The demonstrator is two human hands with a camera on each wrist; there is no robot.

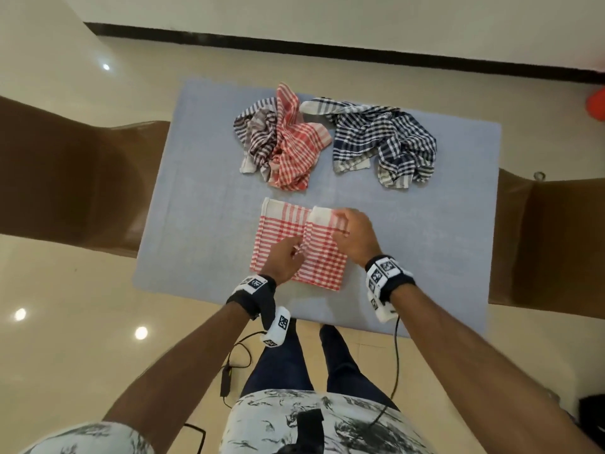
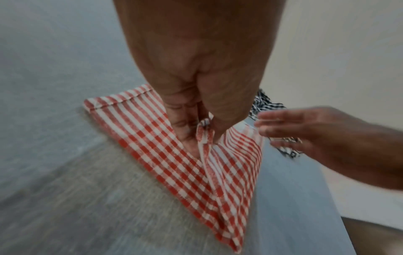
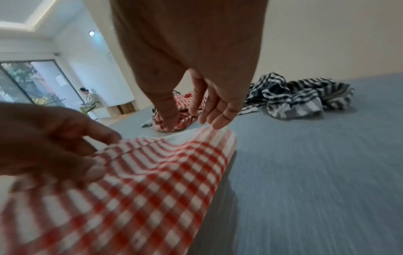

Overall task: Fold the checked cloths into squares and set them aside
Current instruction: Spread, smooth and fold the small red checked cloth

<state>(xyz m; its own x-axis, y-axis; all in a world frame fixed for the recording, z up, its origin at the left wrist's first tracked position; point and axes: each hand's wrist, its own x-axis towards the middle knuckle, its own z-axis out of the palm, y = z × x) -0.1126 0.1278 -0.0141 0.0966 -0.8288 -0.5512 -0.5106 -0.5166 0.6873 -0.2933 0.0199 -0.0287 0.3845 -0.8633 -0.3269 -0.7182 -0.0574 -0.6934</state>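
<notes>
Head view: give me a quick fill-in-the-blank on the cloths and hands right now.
1. The left hand pinches an edge of the ____-and-white cloth.
2. The right hand is over that cloth with its fingers ____.
3. The navy checked cloth lies ____ at the far side of the blue table cover.
4. Crumpled cloths waiting at the far side: ____.

Missing words: red; straight; crumpled; three

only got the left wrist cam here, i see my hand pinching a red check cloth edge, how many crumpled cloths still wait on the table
Observer: Three: a brown-and-white checked cloth, a red-and-white checked crumpled cloth, a navy-and-white checked cloth.
Operator: right hand gripping?
Observer: No, the right hand hangs with straight fingers at the folded red-and-white checked cloth.
Operator: any finished squares set aside?
Observer: None visible on the grey-blue table.
</notes>
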